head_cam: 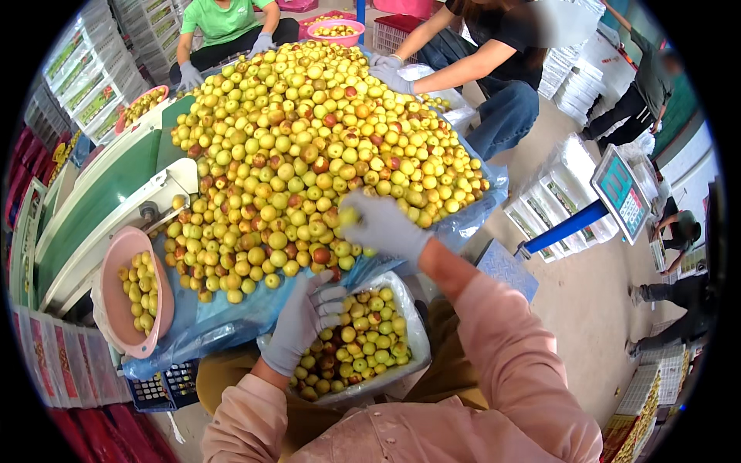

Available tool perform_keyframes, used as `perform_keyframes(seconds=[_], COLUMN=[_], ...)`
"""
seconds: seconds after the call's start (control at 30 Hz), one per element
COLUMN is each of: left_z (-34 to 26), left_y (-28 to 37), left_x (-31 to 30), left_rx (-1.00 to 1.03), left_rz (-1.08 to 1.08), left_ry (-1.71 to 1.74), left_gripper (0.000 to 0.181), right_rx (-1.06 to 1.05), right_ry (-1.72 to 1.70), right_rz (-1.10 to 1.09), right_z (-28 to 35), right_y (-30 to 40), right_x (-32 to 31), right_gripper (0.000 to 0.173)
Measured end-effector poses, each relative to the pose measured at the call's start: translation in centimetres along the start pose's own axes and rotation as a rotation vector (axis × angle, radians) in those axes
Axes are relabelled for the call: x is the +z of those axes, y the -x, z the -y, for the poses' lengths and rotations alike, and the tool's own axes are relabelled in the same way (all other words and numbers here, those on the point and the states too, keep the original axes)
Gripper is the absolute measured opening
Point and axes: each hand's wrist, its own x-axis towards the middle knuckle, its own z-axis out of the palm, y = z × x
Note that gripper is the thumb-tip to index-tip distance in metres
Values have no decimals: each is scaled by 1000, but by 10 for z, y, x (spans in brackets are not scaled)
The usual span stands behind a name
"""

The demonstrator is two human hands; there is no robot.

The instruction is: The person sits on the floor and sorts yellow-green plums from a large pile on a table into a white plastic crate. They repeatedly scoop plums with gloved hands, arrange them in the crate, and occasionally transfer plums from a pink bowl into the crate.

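Note:
A large heap of yellow-green and red-brown jujubes covers the blue plastic sheet before me. My right hand, in a grey glove and blurred, is over the near part of the heap with a yellow-green jujube at its fingers. My left hand, gloved alike, hovers over the left rim of a plastic-lined box, its fingers apart and nothing seen in them. Jujubes fill much of this box, which stands between my knees.
A pink basin with some jujubes sits at left beside a green conveyor belt. Across the heap work two gloved people. At right stand a scale with a blue post and wrapped stacked cartons.

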Motion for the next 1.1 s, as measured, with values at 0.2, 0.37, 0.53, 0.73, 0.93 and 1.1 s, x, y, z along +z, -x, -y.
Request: perform_keyframes(seconds=[0.2,0.37,0.53,0.73,0.93,1.1], left_z=[0,-23,-29,-46,-33,-39], left_y=[-19,-19,-24,-12,-27,-14], left_x=[-12,-9,-20,-2,-17,-39], left_rx=[-43,119,169,122,112,344], left_rz=[-33,-33,-14,-52,-67,-102], left_ry=[282,377,372,508,517,606], left_gripper=[32,31,41,41,30,27], right_rx=[-31,425,323,26,-146,-31], right_ry=[224,537,405,-17,427,-11], right_rz=[-232,-26,-11,95,-260,8], right_z=[-20,-50,-56,9,-16,44], right_y=[-61,-107,-103,-83,-154,-143], right_x=[7,12,-9,-4,26,49], right_gripper=[31,37,40,38,42,42])
